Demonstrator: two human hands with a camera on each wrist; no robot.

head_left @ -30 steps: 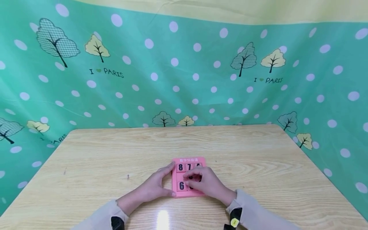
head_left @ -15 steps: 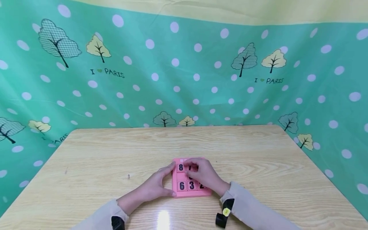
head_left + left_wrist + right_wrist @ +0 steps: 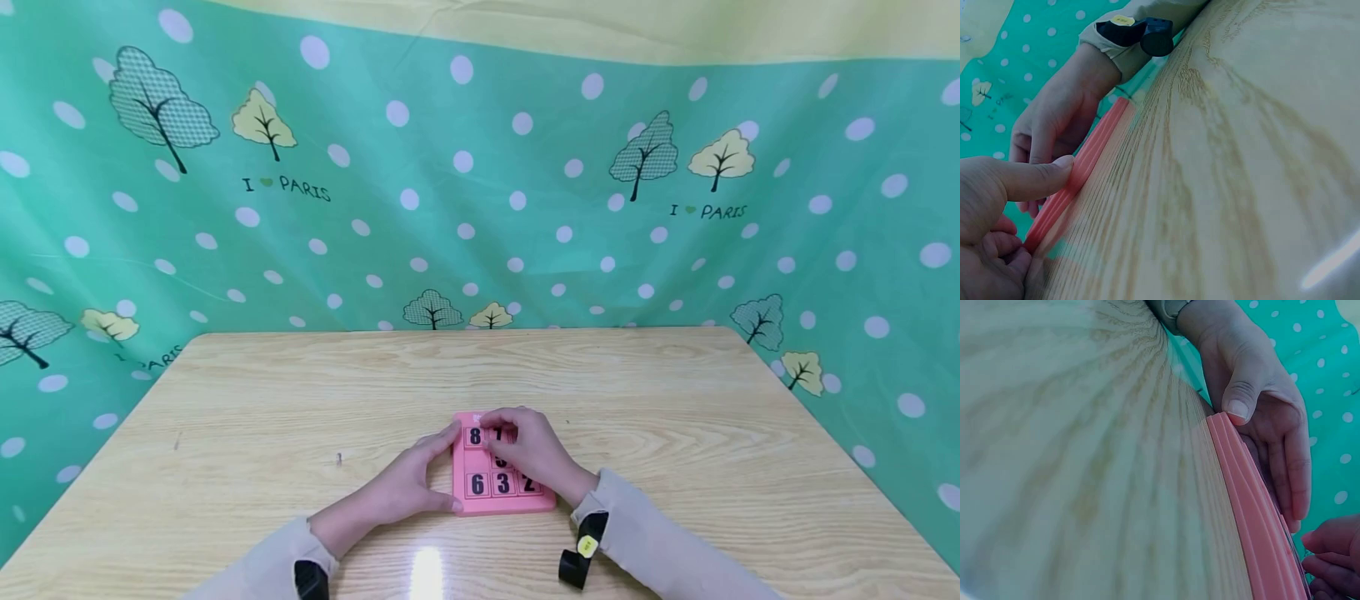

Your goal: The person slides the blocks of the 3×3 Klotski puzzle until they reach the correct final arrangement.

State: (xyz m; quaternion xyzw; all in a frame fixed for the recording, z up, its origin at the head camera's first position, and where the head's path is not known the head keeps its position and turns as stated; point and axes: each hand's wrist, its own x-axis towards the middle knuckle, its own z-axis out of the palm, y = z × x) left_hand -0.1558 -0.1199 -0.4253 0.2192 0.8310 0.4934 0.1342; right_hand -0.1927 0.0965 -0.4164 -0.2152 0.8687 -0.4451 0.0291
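pink all round its rim, the number board [image 3: 504,506] lies flat on the wood-grain table [image 3: 300,400], a little right of the middle in the head view. the left hand [image 3: 401,485] grips its left edge, the forefinger at the far corner and the thumb at the near one; the left wrist view shows that thumb laid against the board's side. the right hand [image 3: 532,454] is over the far right part with bent fingers, thumb and forefinger standing apart about the 7 tile [image 3: 498,434]; whether they pinch a tile, touch it or hover, i cannot tell. the 8 tile [image 3: 475,437] sits left of the 7, and below it, past a patch of bare pink floor, comes the 6 tile [image 3: 477,485], with the 3 tile [image 3: 503,483] and the 2 tile [image 3: 528,483] in the same row. a middle numeral [image 3: 501,462] is partly covered by the right hand. both sleeves [image 3: 660,542] are pale, with a black strap [image 3: 592,529] at each wrist. behind the table hangs a green cloth [image 3: 435,225] printed with pale dots and trees
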